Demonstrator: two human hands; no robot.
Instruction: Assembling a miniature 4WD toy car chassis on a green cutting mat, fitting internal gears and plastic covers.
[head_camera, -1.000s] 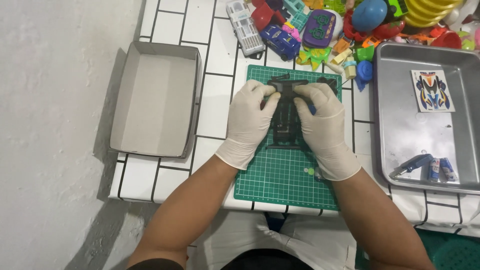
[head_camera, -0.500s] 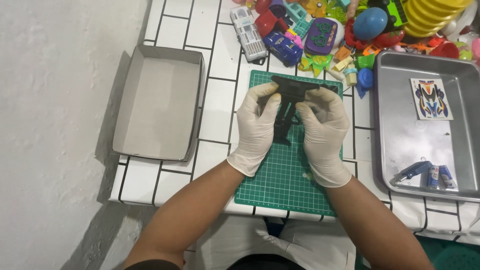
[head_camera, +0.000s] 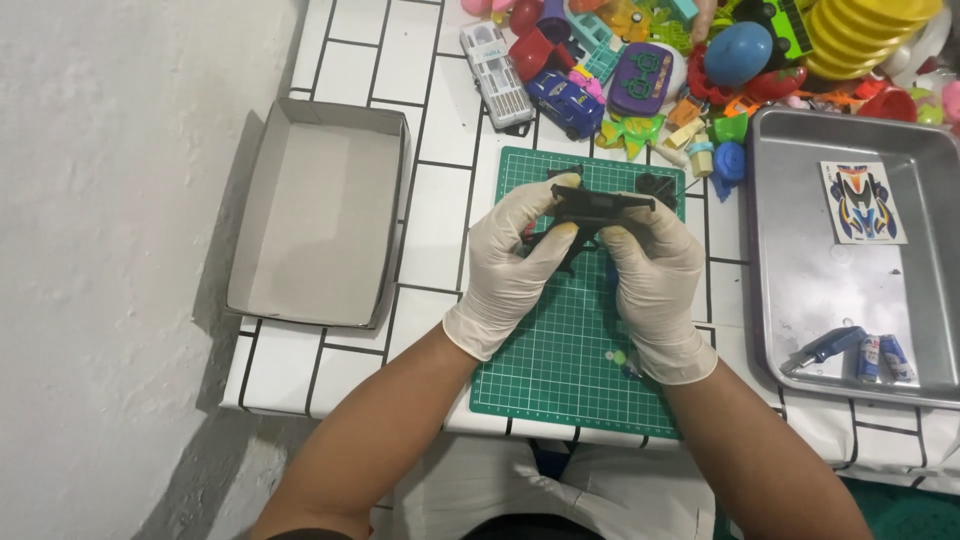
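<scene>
Both my hands wear white gloves and together hold a black plastic toy-car chassis (head_camera: 596, 208) tilted up above a green cutting mat (head_camera: 560, 370). My left hand (head_camera: 510, 262) grips its left side, thumb near the top edge. My right hand (head_camera: 652, 272) grips the right side. A black wheel (head_camera: 656, 187) shows just past my right fingers; whether it is attached to the chassis I cannot tell. Much of the chassis is hidden by my fingers.
An open grey cardboard box (head_camera: 318, 212) lies left on the white tiled table. A metal tray (head_camera: 800, 270) on the right holds a sticker sheet (head_camera: 863, 203), a blue tool (head_camera: 828, 347) and two small batteries (head_camera: 884, 358). A heap of colourful toys (head_camera: 660, 70) fills the far edge.
My hands have lifted the black chassis off the mat and tipped it upward; before it lay flat under my fingers.
</scene>
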